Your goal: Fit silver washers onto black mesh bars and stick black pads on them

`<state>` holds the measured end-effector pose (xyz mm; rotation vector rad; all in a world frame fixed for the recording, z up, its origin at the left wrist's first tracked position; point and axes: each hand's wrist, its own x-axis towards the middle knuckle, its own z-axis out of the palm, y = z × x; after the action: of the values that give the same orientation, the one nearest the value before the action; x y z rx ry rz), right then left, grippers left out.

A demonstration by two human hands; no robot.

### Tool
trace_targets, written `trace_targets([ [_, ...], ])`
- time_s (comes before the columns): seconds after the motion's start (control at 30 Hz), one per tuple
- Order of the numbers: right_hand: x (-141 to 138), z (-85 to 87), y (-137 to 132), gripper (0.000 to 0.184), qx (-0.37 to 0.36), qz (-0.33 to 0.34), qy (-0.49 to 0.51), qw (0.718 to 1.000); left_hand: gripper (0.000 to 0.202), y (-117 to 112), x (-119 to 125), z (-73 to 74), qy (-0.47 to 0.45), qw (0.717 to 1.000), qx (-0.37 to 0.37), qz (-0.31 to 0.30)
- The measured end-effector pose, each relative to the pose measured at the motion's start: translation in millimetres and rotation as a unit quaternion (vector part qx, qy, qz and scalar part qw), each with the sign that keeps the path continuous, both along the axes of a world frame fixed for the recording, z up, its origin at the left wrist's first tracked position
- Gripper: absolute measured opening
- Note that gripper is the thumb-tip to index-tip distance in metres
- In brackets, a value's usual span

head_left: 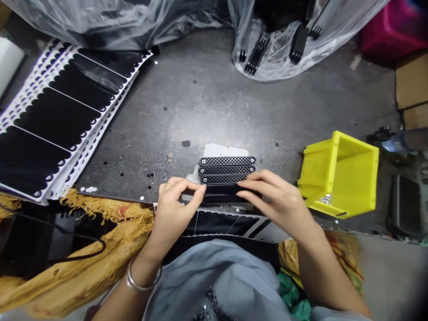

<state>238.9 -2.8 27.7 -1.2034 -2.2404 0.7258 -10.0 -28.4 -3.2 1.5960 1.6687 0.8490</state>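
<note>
Dark worktop [140,120], white-speckled, stretching wide from front edge to clear plastic sheeting [117,22]. Black die-cut sheets [60,111] bound left side, yellow bin [316,171] right. Black lattice bars [227,170] near front edge; left hand [175,203], right hand [279,198] in pinching grip on black strip [220,190] beside them.

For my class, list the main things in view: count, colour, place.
Table: one, dark grey, centre.
Latticed strips: three, black, table's near side.
Patterned sheets: uncounted stack, black and white, left.
Lower sheet: at least one, black and white, below strips.
Clear plastic: uncounted, colourless, top.
Pronged parts: several, black, on the plastic.
Bin: one, yellow, right.
Metal bits: several, silver, in the bin.
Container: one, pink, top right.
Cardboard: uncounted, brown, right edge.
Sacking: uncounted, yellow, lower left.
Left hand: one, bare, strips' left end.
Right hand: one, bare, strips' right end.
</note>
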Motion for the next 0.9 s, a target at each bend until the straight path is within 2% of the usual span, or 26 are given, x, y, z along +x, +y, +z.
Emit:
trace_targets([
  [0.07, 14.8, -2.0, -1.6, 0.012, -0.044, -0.047, 0.044, 0.997, 0.016, -0.7, -0.8, 0.2, 0.0, 1.0, 0.001, -0.002],
  [0.13, 22.5, -6.7, -2.9, 0.008, -0.046, -0.07, 0.081, 0.993, 0.017, -1.0, -1.3, 0.4, 0.003, 1.0, 0.004, -0.003],
  [0.23, 22.4, -14.4, -3.2, 0.011, -0.021, -0.07, 0.089, 0.993, 0.017, -0.1, -1.7, -1.1, 0.009, 1.0, 0.013, -0.008],
  [0.33, 19.1, -18.7, -2.4, 0.012, -0.017, -0.043, 0.082, 0.996, 0.017, 1.5, -3.4, -4.8, 0.014, 1.0, 0.023, -0.012],
  [0.43, 22.4, -19.1, -7.7, 0.013, 0.03, -0.049, 0.057, 0.997, 0.017, -0.1, -5.4, -6.0, 0.033, 0.999, 0.043, -0.009],
  [0.53, 35.7, -15.8, -28.3, 0.016, 0.086, -0.126, 0.012, 0.988, 0.011, -9.1, -1.0, -0.7, 0.059, 0.989, 0.134, -0.006],
  [0.57, 41.6, -13.8, -38.4, 0.019, 0.074, -0.132, -0.01, 0.988, 0.01, -13.6, 3.2, 2.1, 0.06, 0.983, 0.173, -0.021],
  [0.63, 53.8, -9.1, -60.0, 0.023, 0.019, -0.098, -0.056, 0.993, 0.015, -23.2, 16.0, 7.3, 0.053, 0.97, 0.22, -0.089],
  [0.7, 64.4, -3.8, -78.6, 0.017, -0.009, -0.054, -0.083, 0.995, 0.025, -31.4, 32.5, 10.4, 0.053, 0.957, 0.21, -0.191],
  [0.77, 71.8, 0.9, -90.0, 0.017, 0.018, -0.061, -0.081, 0.995, 0.036, -36.1, 49.0, 10.7, 0.067, 0.945, 0.18, -0.266],
  [0.8, 74.1, 2.5, -93.0, 0.019, 0.043, -0.074, -0.08, 0.993, 0.038, -37.1, 56.2, 10.0, 0.077, 0.941, 0.17, -0.283],
  [0.9, 73.2, 1.7, -94.0, 0.02, 0.118, -0.113, -0.106, 0.981, 0.027, -36.2, 71.5, 7.7, 0.094, 0.94, 0.153, -0.289],
])
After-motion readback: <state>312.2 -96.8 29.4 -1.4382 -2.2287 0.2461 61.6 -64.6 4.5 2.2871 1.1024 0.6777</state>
